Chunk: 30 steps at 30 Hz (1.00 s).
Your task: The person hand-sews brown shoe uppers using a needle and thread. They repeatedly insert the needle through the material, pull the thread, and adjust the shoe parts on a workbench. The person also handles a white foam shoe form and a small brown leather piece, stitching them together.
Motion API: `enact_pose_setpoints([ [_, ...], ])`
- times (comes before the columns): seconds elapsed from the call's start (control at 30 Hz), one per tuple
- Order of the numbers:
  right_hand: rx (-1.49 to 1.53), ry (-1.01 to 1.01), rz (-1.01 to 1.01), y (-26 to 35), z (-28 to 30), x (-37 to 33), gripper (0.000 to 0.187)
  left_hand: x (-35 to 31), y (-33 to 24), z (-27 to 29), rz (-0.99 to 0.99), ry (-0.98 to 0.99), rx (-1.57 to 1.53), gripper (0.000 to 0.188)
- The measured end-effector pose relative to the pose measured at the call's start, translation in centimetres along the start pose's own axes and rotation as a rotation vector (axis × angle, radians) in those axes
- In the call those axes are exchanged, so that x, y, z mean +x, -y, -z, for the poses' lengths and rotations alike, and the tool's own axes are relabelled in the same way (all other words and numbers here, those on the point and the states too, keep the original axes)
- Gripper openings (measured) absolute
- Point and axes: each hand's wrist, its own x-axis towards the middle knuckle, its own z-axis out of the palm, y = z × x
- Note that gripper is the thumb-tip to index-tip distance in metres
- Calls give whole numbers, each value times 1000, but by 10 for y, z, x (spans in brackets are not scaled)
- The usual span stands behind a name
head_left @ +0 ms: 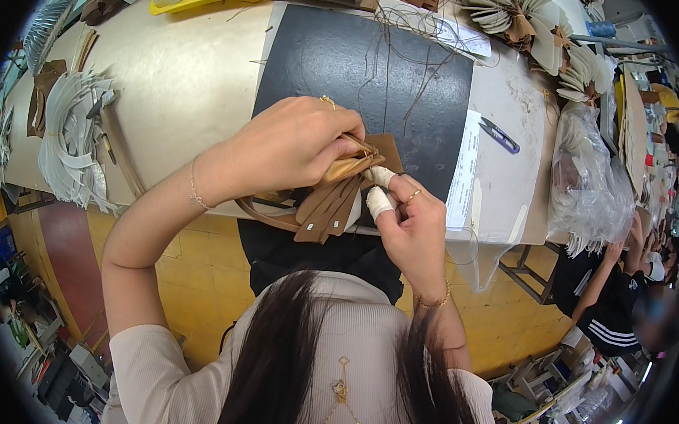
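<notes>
Between my two hands is a brown leather piece (332,204) with a lighter tan inside, several layered flaps and a strap curving off to the left. My left hand (301,138) is closed on its upper edge, the fingers bent over the folded layers. From the right, my right hand (411,217) pinches the side of the same piece; white wrapping covers the thumb and a fingertip. Whether a needle or thread sits in that pinch is too small to tell. The piece hangs over the near edge of a black mat (365,72).
Thread snips (500,135) lie right of the mat beside a printed paper strip (463,173). Loose brown cords (414,52) trail over the mat's far part. A bundle of white strips (77,138) lies left, a plastic bag (590,174) right. Another person (602,289) works at the right.
</notes>
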Motion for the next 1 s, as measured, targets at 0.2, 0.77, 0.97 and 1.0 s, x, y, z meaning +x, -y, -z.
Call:
enact_pose_setpoints([
  [0.2,-10,2,19,-1,0,0,26,-2,-1,-1,-15,-12,31,15],
  [0.77,-2,-165,119,-11,-34,-8,25,-35,-12,-34,-181,-390,319,21],
  [0.97,-58,-187,203,-17,-36,-6,22,-39,-11,-39,-165,-416,263,21],
  [1.0,-66,-188,217,-18,-36,-6,20,-39,-10,-39,-177,-416,256,21],
])
